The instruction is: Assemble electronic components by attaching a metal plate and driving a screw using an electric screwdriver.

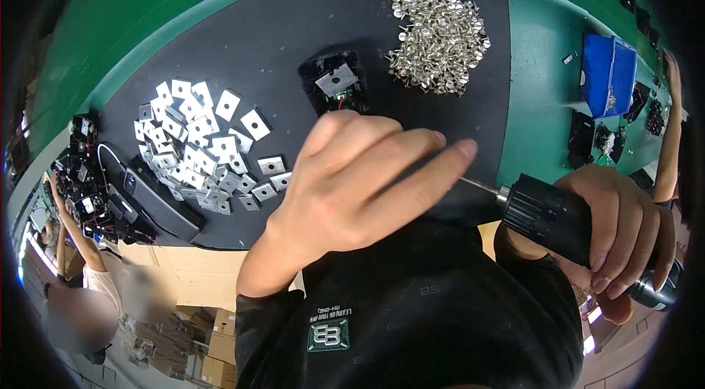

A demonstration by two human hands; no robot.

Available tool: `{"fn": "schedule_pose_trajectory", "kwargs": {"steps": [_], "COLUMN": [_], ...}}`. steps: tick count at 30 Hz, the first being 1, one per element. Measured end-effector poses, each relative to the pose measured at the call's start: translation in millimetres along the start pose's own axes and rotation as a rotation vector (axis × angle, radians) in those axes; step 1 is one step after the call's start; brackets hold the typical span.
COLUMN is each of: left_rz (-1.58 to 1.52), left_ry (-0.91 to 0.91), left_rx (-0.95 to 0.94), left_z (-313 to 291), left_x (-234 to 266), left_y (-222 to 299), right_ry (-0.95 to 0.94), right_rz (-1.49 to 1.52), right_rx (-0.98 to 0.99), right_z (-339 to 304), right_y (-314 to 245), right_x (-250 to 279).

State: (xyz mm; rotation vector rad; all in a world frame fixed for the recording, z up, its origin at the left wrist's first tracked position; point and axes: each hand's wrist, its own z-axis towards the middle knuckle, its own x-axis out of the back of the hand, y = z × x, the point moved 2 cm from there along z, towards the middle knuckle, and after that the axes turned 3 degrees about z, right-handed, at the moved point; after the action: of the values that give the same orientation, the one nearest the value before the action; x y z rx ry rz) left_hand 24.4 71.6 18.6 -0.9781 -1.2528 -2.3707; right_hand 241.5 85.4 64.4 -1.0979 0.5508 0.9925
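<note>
My right hand [624,231] grips a black cordless screwdriver [547,214], its thin metal bit pointing left. Close to the bit's tip is my left hand [367,176], back upward and fingers bent in; whatever sits between its fingertips is hidden. Just beyond the left knuckles lies an open black plastic housing [312,80], with a square metal plate [337,81] in it and a bit of green board and red wire showing. A heap of silver screws [438,40] lies at the far right of the black mat. Left of the housing spread many square metal plates with holes [197,128].
The black mat [286,29] covers the green table. At the left edge lie a black phone-like object [158,198] and piled black housings with wires [88,194]. A blue bin [609,73] stands at the right, near another person's arm [668,132]. More people are at the left.
</note>
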Motion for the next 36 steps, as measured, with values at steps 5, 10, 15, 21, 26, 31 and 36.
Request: {"fn": "schedule_pose_trajectory", "kwargs": {"steps": [5,10,15,21,26,31,36], "left_rz": [0.01,-0.047,-0.074,-0.095,-0.09,-0.119,-0.06], "left_ry": [0.091,0.083,0.044,0.105,0.11,0.106,0.04], "left_rx": [-0.04,-0.008,0.031,0.031,0.009,-0.009,0.025], "left_z": [-6.6,-11.5,-12.8,-15.2,-15.6,-15.0,-6.2], "left_x": [-1.1,4.4,7.8,7.9,6.6,9.4,33.7], "left_y": [3.4,1.8,4.7,5.6,4.5,0.4,-23.6], "right_ry": [0.017,-0.083,-0.043,-0.063,-0.095,-0.063,-0.046], "right_rz": [0.068,0.195,0.18,0.16,0.153,0.1,0.077], "right_rx": [0.009,0.009,0.045,0.0,-0.022,-0.05,-0.096], "right_z": [2.3,10.5,6.1,4.2,8.5,8.2,8.8], "right_y": [3.4,-1.5,8.6,4.3,10.8,14.2,14.6], "right_x": [-5.5,-1.4,-6.2,-5.2,-7.0,-9.8,-6.2]}}
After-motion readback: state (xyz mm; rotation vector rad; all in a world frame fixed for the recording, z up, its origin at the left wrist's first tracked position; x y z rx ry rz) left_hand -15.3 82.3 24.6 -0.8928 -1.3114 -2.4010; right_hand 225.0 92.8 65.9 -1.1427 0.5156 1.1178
